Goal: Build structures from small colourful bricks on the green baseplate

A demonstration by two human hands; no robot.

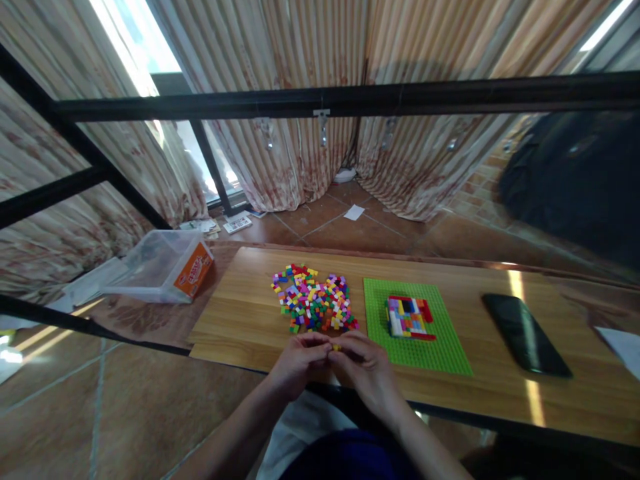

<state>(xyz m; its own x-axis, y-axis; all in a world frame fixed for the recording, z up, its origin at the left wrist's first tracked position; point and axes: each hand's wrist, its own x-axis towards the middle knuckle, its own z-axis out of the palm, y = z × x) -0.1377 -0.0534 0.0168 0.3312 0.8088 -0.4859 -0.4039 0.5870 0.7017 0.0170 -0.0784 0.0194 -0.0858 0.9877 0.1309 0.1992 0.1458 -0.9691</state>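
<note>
My left hand (299, 362) and my right hand (367, 363) meet at the near edge of the wooden table (240, 313), fingertips pinched together on a small yellow brick (336, 347). Just beyond them lies a loose pile of small coloured bricks (315, 300). To the right of the pile is a green baseplate (415, 347) carrying a low block of mixed-coloured bricks with a red border (407, 317).
A black phone (525, 331) lies on the table right of the baseplate, and a white sheet (623, 347) shows at the far right edge. A clear plastic box with an orange label (165, 265) lies on the floor at left. Black frame bars (350, 99) and curtains stand behind.
</note>
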